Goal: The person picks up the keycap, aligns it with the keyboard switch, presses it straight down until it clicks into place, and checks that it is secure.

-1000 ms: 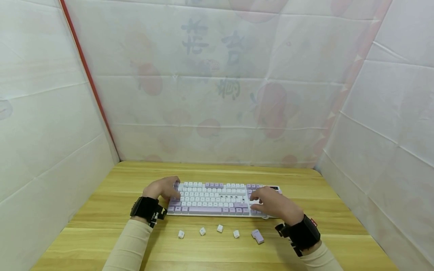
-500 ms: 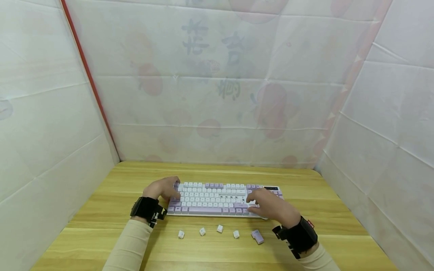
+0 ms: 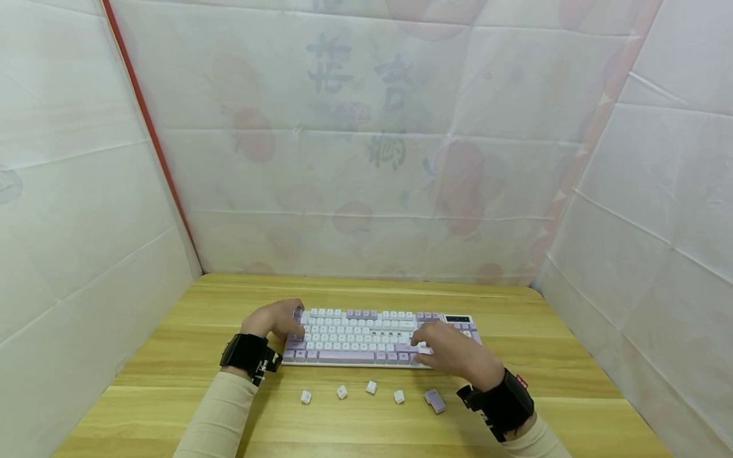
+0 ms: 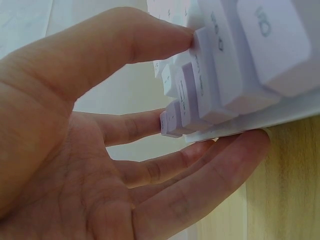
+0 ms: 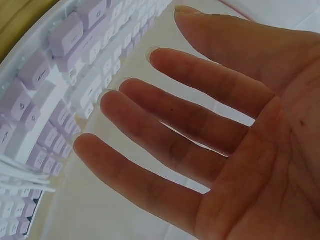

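Observation:
A white and lavender keyboard [image 3: 349,355] lies across the table. My left hand [image 3: 275,319] grips its left end; in the left wrist view the thumb [image 4: 150,37] presses on a lavender keycap [image 4: 204,75] while the other fingers reach along the side edge. Over the right part of the keyboard is my right hand [image 3: 455,350], its fingers [image 5: 145,185] spread and gently bent, with nothing held. Several bare switches [image 3: 391,333] show in a key row left of that hand. Loose white keycaps [image 3: 371,387] and a lavender keycap piece [image 3: 435,401] lie in front.
The wooden table [image 3: 217,299] is enclosed by pale cloth walls [image 3: 366,210]. A white cable [image 5: 22,175] crosses the keys in the right wrist view. A small dark panel [image 3: 457,319] sits at the keyboard's top right.
My right hand has shifted left and slightly toward me over the keyboard, uncovering the dark panel and more keys at the right end. The left hand stays in place.

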Tool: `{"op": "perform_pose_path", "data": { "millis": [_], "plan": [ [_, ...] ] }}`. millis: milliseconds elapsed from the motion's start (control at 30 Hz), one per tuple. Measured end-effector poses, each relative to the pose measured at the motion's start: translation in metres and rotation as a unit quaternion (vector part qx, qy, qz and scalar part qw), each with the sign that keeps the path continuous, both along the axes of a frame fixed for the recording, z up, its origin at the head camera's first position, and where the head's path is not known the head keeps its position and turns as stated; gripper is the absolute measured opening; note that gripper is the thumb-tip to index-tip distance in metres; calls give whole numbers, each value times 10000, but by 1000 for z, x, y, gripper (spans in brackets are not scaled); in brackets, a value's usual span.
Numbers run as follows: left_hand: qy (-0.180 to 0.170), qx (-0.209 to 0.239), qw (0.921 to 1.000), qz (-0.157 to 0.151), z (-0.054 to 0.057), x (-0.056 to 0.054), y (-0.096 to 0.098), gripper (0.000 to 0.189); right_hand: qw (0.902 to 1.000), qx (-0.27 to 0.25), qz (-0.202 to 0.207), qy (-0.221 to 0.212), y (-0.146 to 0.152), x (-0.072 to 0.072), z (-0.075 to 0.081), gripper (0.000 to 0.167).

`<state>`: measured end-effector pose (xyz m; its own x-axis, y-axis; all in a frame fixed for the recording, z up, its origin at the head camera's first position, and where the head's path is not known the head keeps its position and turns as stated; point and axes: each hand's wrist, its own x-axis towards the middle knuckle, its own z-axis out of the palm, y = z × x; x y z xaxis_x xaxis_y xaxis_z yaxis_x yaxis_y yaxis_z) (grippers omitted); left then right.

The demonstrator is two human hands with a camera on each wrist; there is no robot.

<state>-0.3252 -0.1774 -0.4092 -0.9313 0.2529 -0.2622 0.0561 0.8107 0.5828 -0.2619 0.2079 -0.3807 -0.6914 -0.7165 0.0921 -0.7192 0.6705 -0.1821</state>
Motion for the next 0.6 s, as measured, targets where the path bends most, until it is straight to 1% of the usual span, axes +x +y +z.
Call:
{"op": "perform_pose_path", "data": {
  "millis": [167,267,500,600],
  "plan": [
    [-22,32,10000,-5,0,0,0,61,9996,-71,252,122,-4,2,1,18],
    [-25,60,10000,-4,0,0,0,60,9994,-92,314,134,-7,3,0,18],
    [-21,67,10000,11,-1,0,0,60,9992,-42,379,-82,-16,4,-4,19],
    [-37,78,10000,23,-1,-1,0,61,9991,-10,412,-102,-19,5,-5,18]
  ]
}}
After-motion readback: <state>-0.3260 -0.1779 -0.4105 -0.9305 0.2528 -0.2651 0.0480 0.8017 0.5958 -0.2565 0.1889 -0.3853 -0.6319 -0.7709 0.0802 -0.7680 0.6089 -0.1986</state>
